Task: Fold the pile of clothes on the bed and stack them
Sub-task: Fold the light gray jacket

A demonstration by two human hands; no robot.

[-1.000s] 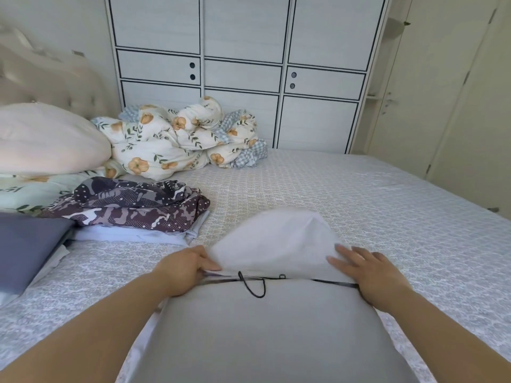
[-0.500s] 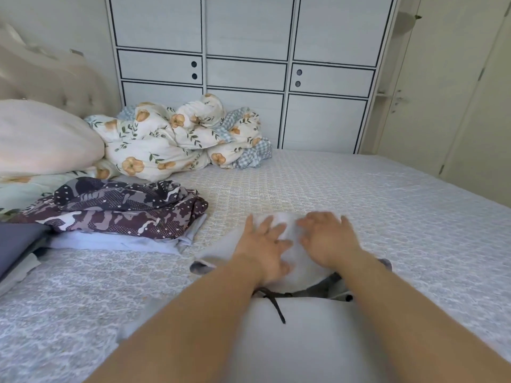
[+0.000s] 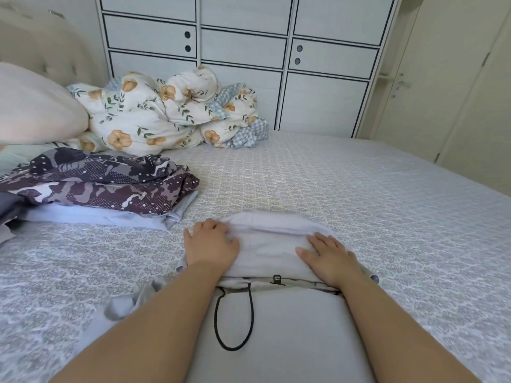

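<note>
A bed (image 3: 345, 189) is covered by a pale sheet printed with a small repeating grey pattern, which fills most of the view. A grey garment (image 3: 276, 327) is spread flat on the near part of it, and its white hood (image 3: 271, 239) is laid flat at the far end. The left hand (image 3: 211, 244) is pressed on the hood's left edge with fingers straight and close together; the right hand (image 3: 330, 255) is laid flat on the hood's right side, fingers straight and slightly spread. Nothing is gripped by either hand. A black cord (image 3: 235, 319) is looped on the grey cloth between the forearms, below a small dark clip (image 3: 277, 279) at the neckline.

To the left, a folded stack (image 3: 105, 189) is seen on the sheet, well apart from the hands: a purple patterned piece on top, a light blue one beneath. A dark grey cloth (image 3: 9, 205) is cut off by the left edge beside it. Farther back, a flowered quilt (image 3: 166, 111) is bundled against the wall, with a pinkish pillow (image 3: 36, 106) to its left and a padded headboard (image 3: 49, 51) behind that.

The far wall is taken up by a white wardrobe (image 3: 243, 51) with dark-lined panels and round holes in the small doors. A cream door (image 3: 442, 78) is seen to the right
</note>
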